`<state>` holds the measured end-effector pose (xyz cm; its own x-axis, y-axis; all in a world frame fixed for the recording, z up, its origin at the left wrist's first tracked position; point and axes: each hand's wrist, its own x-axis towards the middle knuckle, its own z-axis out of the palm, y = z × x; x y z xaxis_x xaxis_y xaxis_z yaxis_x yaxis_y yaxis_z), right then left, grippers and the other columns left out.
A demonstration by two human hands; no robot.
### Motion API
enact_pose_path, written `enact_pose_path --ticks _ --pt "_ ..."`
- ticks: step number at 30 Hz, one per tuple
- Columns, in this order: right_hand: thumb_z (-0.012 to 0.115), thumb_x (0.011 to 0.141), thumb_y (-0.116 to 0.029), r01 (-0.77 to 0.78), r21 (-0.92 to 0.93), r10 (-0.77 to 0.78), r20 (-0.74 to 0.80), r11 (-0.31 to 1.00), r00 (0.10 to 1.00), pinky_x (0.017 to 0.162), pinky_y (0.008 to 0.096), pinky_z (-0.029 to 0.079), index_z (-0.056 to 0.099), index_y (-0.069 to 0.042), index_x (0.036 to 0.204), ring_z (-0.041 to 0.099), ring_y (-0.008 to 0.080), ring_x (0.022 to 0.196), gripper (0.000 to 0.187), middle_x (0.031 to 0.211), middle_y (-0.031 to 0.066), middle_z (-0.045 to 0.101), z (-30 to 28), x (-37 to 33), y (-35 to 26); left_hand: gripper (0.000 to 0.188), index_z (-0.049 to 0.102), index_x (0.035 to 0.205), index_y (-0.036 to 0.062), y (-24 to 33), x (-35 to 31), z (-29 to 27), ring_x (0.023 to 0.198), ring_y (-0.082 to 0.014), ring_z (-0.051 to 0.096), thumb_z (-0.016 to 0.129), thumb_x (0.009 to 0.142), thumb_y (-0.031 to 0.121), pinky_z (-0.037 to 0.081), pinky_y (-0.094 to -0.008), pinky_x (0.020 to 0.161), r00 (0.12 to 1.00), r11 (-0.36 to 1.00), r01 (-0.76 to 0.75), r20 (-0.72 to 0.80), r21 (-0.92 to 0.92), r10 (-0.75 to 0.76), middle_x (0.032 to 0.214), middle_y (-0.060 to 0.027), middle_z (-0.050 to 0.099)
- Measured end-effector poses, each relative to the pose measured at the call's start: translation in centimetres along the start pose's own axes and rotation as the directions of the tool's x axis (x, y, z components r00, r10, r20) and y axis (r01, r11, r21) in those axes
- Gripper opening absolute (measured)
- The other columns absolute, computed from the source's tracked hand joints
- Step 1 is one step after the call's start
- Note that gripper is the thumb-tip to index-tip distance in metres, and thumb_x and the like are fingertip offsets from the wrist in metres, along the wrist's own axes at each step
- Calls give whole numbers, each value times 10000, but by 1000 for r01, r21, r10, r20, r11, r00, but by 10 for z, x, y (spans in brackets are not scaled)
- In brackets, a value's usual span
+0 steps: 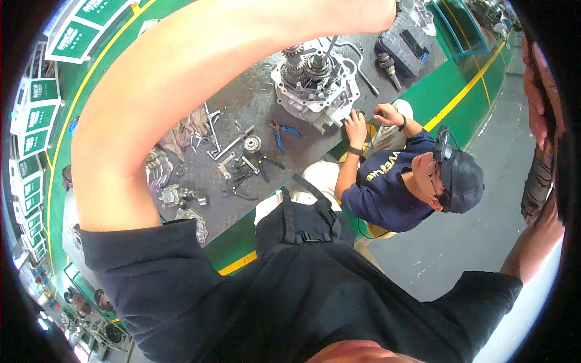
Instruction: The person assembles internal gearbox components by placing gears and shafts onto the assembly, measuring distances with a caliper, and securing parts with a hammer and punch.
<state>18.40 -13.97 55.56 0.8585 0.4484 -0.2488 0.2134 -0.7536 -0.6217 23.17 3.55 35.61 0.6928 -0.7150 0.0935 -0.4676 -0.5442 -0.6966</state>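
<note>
My bare left forearm rises from the left and sweeps across the top of the view. Its hand lies beyond the upper edge. My right arm is raised at the far right, where part of my right hand (535,100) shows against the dark rim. Its fingers are only partly visible, and their grip cannot be made out. Below my left forearm, an opened gearbox housing (318,85) with exposed gears and shafts sits on the workbench (224,118). Blue-handled pliers (284,132), dark-and-yellow pliers (265,167) and a loose gear (252,143) lie nearer.
A seated co-worker (393,175) wearing a cap rests both hands by the housing's near edge. A dark tool case (407,45) and a gear shaft (388,69) occupy the bench's far right. Metal castings (181,193) and a rag (184,133) lie at the left.
</note>
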Motion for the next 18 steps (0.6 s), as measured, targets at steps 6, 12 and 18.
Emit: enact_pose_path --ticks 6,12,18 --pt "548 1073 -407 32 -260 -43 -38 965 998 372 239 370 599 -46 966 452 79 400 379 561 -4 501 4 -5 10 199 828 1018 189 -14 27 6 1017 -220 729 735 865 277 513 -411 847 939 960 -177 254 -218 231 1064 -12 789" --pt "554 1069 -410 15 -238 -44 -117 971 992 377 237 365 599 -46 981 448 76 404 377 567 -6 500 15 -11 88 209 824 1033 189 -9 28 8 1030 -220 724 730 871 280 509 -414 853 944 964 -171 246 -203 219 1078 -12 785" --pt "560 1066 -413 15 -212 -56 -189 977 980 382 236 360 600 -45 996 444 73 408 377 573 -8 500 49 7 154 218 820 1048 190 -7 25 4 1043 -219 719 724 876 284 505 -416 859 945 966 -170 247 -192 216 1091 -12 782"
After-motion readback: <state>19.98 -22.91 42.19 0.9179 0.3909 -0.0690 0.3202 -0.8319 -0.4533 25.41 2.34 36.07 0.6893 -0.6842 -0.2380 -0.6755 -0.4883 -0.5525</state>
